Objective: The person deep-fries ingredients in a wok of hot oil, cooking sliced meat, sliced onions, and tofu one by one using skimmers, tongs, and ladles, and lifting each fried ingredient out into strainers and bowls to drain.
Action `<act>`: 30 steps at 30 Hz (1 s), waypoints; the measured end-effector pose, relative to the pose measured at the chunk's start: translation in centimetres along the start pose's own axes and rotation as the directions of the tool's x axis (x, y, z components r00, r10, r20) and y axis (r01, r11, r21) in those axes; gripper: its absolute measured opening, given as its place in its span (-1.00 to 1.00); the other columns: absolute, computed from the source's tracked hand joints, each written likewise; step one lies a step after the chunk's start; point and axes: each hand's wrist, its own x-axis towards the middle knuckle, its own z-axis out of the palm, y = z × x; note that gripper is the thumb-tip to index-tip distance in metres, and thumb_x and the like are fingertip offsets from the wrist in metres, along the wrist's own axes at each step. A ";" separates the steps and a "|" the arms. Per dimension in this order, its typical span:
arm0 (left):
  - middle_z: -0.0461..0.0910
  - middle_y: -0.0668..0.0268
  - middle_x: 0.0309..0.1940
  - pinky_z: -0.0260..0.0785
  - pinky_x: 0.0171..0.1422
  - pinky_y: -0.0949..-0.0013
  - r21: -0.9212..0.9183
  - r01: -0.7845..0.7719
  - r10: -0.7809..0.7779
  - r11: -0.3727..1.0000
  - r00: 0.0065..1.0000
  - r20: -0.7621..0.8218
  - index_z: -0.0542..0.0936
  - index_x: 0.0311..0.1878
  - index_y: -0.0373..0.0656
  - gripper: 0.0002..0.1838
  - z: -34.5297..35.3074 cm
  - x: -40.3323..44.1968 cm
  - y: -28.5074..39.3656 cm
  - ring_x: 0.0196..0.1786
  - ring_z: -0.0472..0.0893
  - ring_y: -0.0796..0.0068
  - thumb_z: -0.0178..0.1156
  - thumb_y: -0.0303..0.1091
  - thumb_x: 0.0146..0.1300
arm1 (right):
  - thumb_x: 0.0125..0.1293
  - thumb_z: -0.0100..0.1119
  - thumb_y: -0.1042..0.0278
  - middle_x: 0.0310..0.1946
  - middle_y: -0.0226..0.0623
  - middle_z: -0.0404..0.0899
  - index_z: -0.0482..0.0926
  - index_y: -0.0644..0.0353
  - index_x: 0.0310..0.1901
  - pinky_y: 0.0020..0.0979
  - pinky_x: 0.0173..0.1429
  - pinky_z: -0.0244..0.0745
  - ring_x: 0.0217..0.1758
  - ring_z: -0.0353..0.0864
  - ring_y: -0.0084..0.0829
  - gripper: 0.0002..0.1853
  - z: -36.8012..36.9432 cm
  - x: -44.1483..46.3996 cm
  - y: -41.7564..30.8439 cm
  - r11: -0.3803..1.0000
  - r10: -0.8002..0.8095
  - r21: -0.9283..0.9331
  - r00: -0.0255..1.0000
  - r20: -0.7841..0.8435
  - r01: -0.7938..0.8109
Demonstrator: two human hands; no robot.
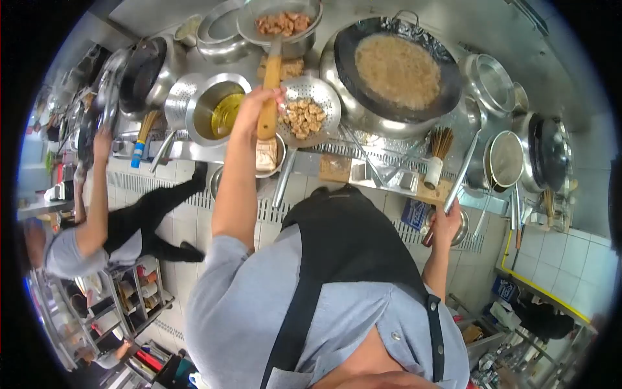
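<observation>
My left hand [257, 107] is closed round a long wooden handle [267, 120] that runs up to a strainer [311, 29] holding reddish-brown meat [283, 24]. Beside that hand, a perforated skimmer [327, 97] holds chopped brown pieces [303, 118]. Lower right, my right hand [445, 223] grips the metal handle [463, 170] of a long utensil pointing up beside the wok; its far end is hard to make out. A large black wok [346, 65] contains bubbling brownish liquid [398, 71].
A metal pot [197, 117] of yellow oil stands left of my left arm. A bamboo brush [440, 144] rests at the counter's front edge. Other woks [139, 78] [552, 152] flank the station. At far left, a person [87, 243] in a dark apron reaches toward the stove.
</observation>
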 end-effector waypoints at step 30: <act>0.62 0.04 -0.15 0.68 -0.02 0.22 -0.143 -0.037 -0.075 0.989 0.708 -0.702 0.49 -0.04 -0.45 -0.79 -7.5 -15.1 -19.5 -0.16 0.70 0.19 0.17 -0.55 0.31 | 0.39 0.35 -0.07 0.16 -0.12 0.57 0.36 0.23 0.39 -0.22 0.12 0.65 0.16 0.62 -0.30 -0.28 29.1 -4.1 2.7 0.876 0.339 -0.335 -0.051 0.939 -0.347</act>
